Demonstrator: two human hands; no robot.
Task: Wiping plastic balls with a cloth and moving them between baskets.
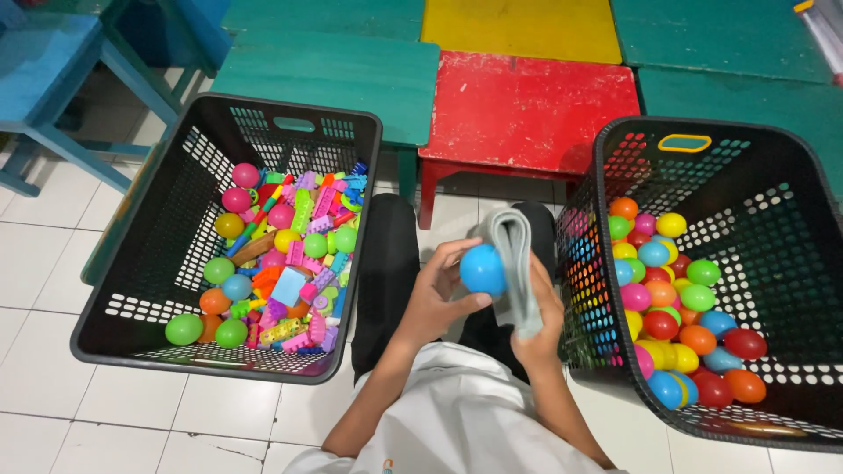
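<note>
My left hand [436, 294] holds a blue plastic ball [483, 269] in front of me, above my lap. My right hand [540, 320] grips a folded grey cloth [518, 254] that stands up right beside the ball and touches it. To my left sits a black perforated basket [158, 263] filled with coloured building blocks [303, 254] and some balls. To my right a second black basket [773, 202] contains several coloured balls [672, 303].
Low painted tables stand ahead: a red one [527, 110], a green one [334, 70], a yellow one [522, 26] and more green ones at the right. A blue chair [44, 70] is at far left. The floor is white tile [44, 263].
</note>
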